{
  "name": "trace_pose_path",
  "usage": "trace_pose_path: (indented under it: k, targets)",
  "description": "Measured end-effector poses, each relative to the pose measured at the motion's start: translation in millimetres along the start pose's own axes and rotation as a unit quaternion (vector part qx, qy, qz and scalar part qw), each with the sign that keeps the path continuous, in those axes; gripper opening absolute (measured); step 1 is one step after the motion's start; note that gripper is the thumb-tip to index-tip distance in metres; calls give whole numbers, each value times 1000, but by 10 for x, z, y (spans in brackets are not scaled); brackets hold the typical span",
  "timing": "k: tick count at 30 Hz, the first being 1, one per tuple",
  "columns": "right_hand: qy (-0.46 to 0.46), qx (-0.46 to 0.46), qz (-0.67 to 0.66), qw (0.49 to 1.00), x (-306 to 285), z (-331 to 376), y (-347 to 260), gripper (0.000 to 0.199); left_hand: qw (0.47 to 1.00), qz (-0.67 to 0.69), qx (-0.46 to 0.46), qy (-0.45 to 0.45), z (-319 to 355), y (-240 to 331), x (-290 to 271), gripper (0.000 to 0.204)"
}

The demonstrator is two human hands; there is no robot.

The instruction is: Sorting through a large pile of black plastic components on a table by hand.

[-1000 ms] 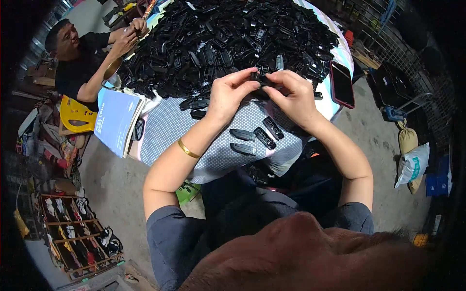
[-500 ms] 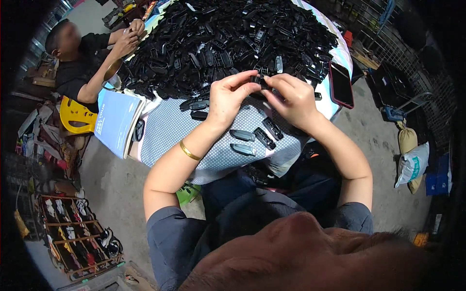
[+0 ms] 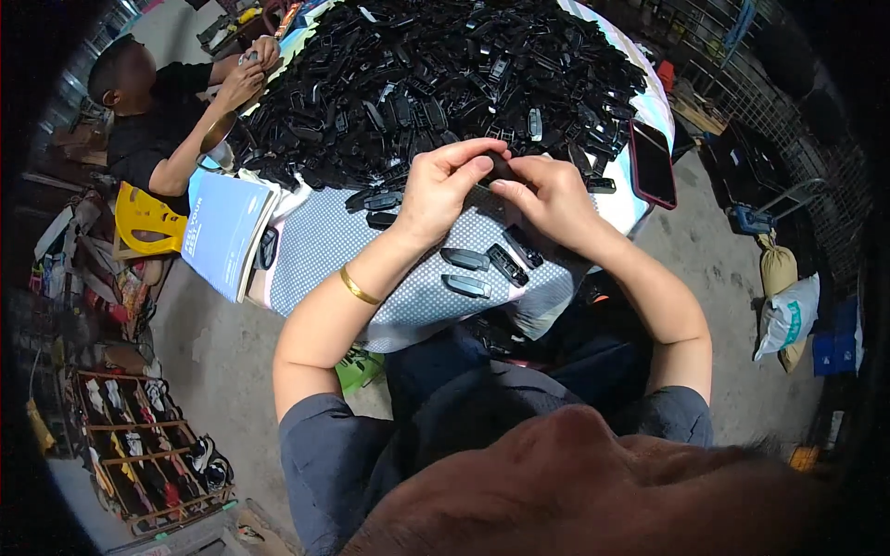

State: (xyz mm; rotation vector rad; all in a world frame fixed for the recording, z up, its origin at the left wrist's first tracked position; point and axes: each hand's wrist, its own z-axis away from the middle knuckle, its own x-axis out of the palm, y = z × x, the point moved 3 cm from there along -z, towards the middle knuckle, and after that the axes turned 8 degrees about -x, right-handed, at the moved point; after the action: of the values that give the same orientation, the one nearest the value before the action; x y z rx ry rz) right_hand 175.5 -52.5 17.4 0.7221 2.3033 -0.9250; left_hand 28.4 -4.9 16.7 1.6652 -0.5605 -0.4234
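Note:
Between the fingertips of both hands, over the near edge of the heap, is a small black plastic part (image 3: 501, 168). My left hand (image 3: 436, 193) pinches it from the left with thumb and fingers. From the other side my right hand (image 3: 558, 198) grips it too, thumb underneath; the fingers cover much of it. Below the hands, several similar parts lie on the patterned cloth: a grey-black oblong shell (image 3: 465, 259), another shell (image 3: 466, 285) and an open slotted casing (image 3: 507, 265). A large heap of black plastic parts (image 3: 417, 69) covers most of the table.
A phone (image 3: 653, 162) in a reddish case lies at the table's right edge. Left are a blue-covered book (image 3: 222, 236), a brass-coloured bowl (image 3: 216, 142) and a yellow plastic seat (image 3: 148, 222). A co-worker's hands (image 3: 252, 74) work at the far left. Sacks (image 3: 788, 315) stand on the right floor.
The black part has turned between my fingers, from a slotted side to a smooth dark side. My right thumb has shifted left beneath it. The co-worker's hands have moved slightly.

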Motion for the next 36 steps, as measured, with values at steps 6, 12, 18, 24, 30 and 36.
trace_pose_path:
  k: [6, 12, 18, 24, 30, 36]
  targets:
    - [46, -3, -27, 999, 34, 105, -8, 25, 999, 37, -24, -18, 7, -70, 36, 23]
    - [18, 54, -63, 996, 47, 138, -7, 27, 999, -20, -41, -23, 11, -86, 29, 24]
    - [-118, 98, -59, 986, -91, 84, 137, 28, 994, -42, -20, -103, -31, 24, 61, 25]
    - [-275, -5, -122, 954, -50, 235, 114, 31, 845, -502, 182, -35, -83, -213, 27, 32]
    - [-336, 24, -211, 918, -323, 8, 182, 29, 838, -526, 144, -25, -45, -243, 82, 28]
    - [67, -60, 180, 979, -517, -750, 929, 20, 890, -450, 77, -4, 6, -116, 37, 24]
